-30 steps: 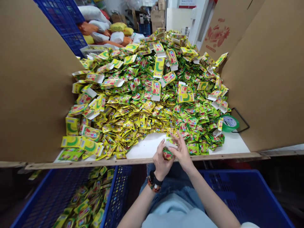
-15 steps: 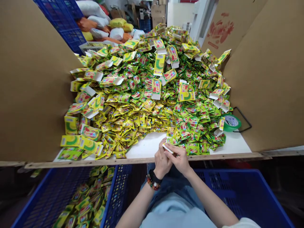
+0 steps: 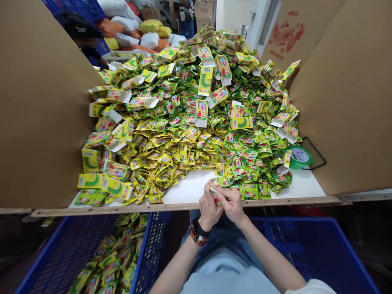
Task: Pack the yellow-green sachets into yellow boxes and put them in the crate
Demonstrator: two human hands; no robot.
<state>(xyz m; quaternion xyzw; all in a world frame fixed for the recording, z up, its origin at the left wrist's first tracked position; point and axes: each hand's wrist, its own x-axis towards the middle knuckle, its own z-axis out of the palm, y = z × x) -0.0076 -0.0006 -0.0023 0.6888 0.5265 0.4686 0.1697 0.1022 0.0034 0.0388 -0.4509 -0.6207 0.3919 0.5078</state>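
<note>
My left hand (image 3: 209,207) is closed around a small printed carton (image 3: 216,197), close above the front edge of the white tabletop (image 3: 190,188). From the other side my right hand (image 3: 233,205) pinches the same carton, its thumb and fingers at the upper end. Much of the carton is hidden by my fingers. Just beyond my hands lie green sachets (image 3: 248,191), with yellow sachets (image 3: 159,160) heaped to the left. Several open cartons (image 3: 205,81) with white flaps lie on the heap.
Cardboard walls (image 3: 346,106) flank the heap. A green tape roll (image 3: 300,157) lies at the right. Below the wooden edge (image 3: 183,207) are a blue crate (image 3: 143,253) holding filled cartons and another blue crate (image 3: 330,245). A person (image 3: 82,34) is behind the left wall.
The carton has turned in my hands: a white end showed before, now a coloured printed side shows. A person has come into view at the upper left.
</note>
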